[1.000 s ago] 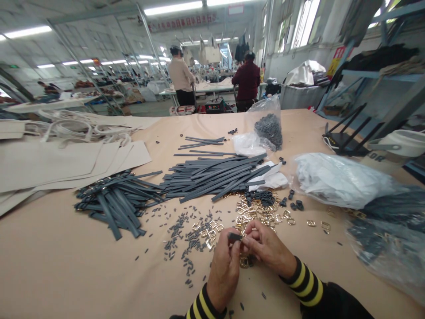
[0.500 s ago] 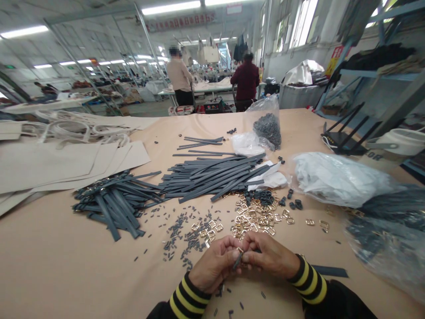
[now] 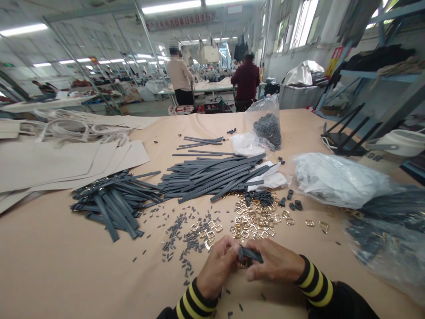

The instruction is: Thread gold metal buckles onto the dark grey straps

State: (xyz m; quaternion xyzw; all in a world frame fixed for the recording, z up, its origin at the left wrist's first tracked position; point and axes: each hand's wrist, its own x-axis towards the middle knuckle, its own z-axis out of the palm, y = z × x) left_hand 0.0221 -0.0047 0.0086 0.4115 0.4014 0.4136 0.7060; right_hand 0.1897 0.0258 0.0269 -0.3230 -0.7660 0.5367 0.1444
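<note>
Above the big, flat, tan table [image 3: 109,279], between the bare right hand [image 3: 279,261] and the bare left hand [image 3: 217,264], a flat, dark grey, leather-like strap [image 3: 251,254] is held by both. Probably it would be felt as light and bendy, best pinched near its end.

long white ceiling tube lamps [image 3: 171,6] and tall, glaring glass windows [image 3: 304,23] give light; distant detail looks soft, edges stretched.

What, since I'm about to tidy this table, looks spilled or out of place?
The small dark pieces look spilled: they lie strewn loose, mostly left of the hands, with some gold buckles among them. It may just be working spread.
</note>
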